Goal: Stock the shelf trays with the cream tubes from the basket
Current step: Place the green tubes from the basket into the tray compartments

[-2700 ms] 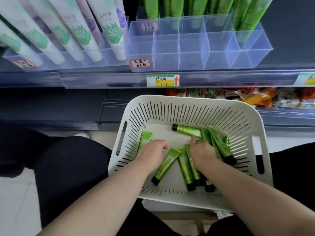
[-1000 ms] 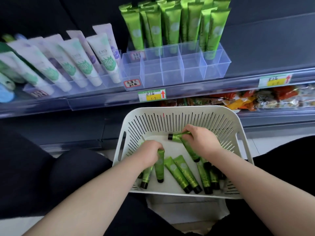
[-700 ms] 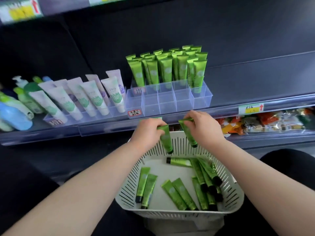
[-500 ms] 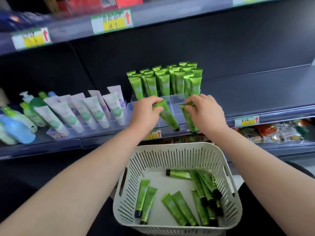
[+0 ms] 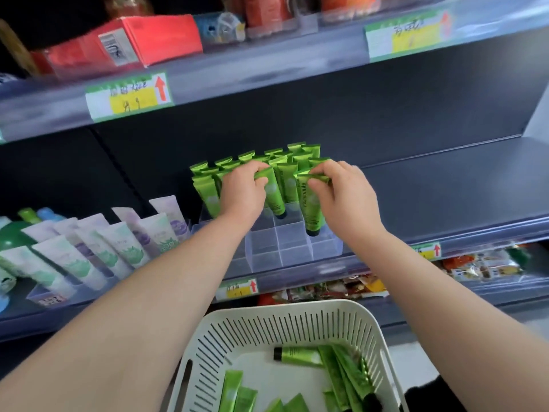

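Over the clear tray, left hand and right hand each pinch one green tube, the left tube and the right tube, cap down.

Up above your fingers, a red box lies flat on the upper shelf, and a yellow price label with a red arrow sits on that shelf's front edge. Down to the left of your fingers, white and lilac tubes lean back in a row, with a green bottle beyond them. Below and to the right, bright snack packets lie packed together.
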`<state>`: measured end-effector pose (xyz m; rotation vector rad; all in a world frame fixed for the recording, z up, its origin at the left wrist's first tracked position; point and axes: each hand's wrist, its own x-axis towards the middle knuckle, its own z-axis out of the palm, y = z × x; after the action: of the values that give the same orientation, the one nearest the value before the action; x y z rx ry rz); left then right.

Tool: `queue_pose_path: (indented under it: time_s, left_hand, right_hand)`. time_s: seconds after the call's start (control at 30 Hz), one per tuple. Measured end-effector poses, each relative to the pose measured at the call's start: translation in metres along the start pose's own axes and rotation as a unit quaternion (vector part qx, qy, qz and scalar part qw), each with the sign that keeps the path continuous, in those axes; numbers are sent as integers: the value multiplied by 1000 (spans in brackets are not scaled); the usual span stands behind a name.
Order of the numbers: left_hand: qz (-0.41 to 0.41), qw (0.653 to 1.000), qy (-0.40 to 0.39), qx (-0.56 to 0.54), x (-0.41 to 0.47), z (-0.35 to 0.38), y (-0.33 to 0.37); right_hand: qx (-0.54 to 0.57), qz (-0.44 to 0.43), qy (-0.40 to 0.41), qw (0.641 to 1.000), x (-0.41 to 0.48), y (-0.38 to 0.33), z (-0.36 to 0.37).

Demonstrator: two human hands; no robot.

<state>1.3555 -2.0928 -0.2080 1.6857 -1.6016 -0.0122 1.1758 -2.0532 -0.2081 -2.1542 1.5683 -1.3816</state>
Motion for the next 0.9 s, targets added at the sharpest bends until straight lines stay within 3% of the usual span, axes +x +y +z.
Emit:
queue_pose_path:
  time_s: [0.27,0.57,0.73,0.9]
  left_hand:
    - [27,990,-102,90,17,35,-4]
    - [57,998,-11,32,3,16,-25]
    - [72,997,-17,-6,-15,3,-37]
    - [95,994,-58,-2,-35,2,-48]
  right_hand:
    - [-4,-11,10,1000,9,16,9]
    - [-4,-23,14,1000,27,0,30]
    - [-20,-9,32,999,42,-7,53]
    - [-97,13,-23,995,41,2,74]
